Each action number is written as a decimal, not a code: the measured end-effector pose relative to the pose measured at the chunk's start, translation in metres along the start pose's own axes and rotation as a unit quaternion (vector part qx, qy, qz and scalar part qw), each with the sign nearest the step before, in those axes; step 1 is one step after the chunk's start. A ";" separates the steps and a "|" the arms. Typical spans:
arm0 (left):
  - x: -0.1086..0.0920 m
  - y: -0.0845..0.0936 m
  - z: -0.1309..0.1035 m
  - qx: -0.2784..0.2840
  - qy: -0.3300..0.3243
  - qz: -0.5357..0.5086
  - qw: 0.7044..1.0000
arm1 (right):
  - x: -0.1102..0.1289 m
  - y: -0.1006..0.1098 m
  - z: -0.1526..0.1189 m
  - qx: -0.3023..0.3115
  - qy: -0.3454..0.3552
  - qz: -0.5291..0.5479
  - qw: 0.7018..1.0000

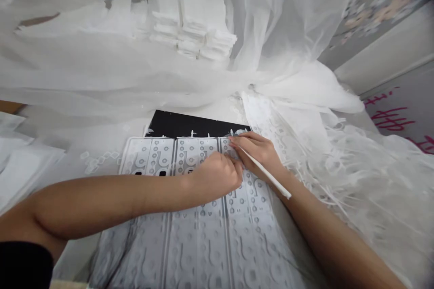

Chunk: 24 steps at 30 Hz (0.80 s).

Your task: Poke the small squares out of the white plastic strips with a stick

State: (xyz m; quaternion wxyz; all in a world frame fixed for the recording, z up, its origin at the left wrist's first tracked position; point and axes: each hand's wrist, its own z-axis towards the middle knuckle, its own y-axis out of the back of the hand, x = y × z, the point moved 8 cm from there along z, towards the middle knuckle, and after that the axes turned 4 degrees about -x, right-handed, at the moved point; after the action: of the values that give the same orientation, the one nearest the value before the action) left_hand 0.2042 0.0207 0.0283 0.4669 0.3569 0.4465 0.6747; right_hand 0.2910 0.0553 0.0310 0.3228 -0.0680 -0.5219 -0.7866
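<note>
A translucent moulded plastic sheet, embossed with rows of rings and wavy shapes, lies in front of me over a black board. My left hand is closed in a fist above the sheet's upper right part; what its fingers hold, if anything, is hidden. At the sheet's top right edge, my right hand has its fingers pinched together. A thin white strip comes out of that hand and slants down across the back of it toward the wrist.
A heap of loose white plastic strips and scraps covers the right side. Stacked white pieces lie at the back beneath sheer white film. White sheets are piled at left, with small clear scraps beside them.
</note>
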 end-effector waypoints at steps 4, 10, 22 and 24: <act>-0.002 0.007 0.001 -0.024 -0.023 0.125 0.992 | -0.018 0.012 0.002 -0.069 -0.099 -0.008 0.993; -0.002 0.016 0.002 -0.057 -0.030 0.171 0.983 | -0.061 0.040 -0.005 -0.146 -0.291 0.134 0.936; 0.005 -0.006 0.004 -0.007 -0.074 -0.068 0.995 | -0.071 0.034 -0.010 0.036 -0.272 0.277 0.921; 0.006 -0.008 0.004 -0.008 -0.074 -0.084 0.994 | -0.070 0.033 -0.010 0.043 -0.264 0.283 0.921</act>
State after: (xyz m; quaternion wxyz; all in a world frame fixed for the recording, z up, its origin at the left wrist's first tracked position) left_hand 0.2089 0.0286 0.0229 0.5564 0.3632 0.4339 0.6085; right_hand 0.3670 0.0693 0.0210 0.3850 -0.4040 -0.5805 -0.5930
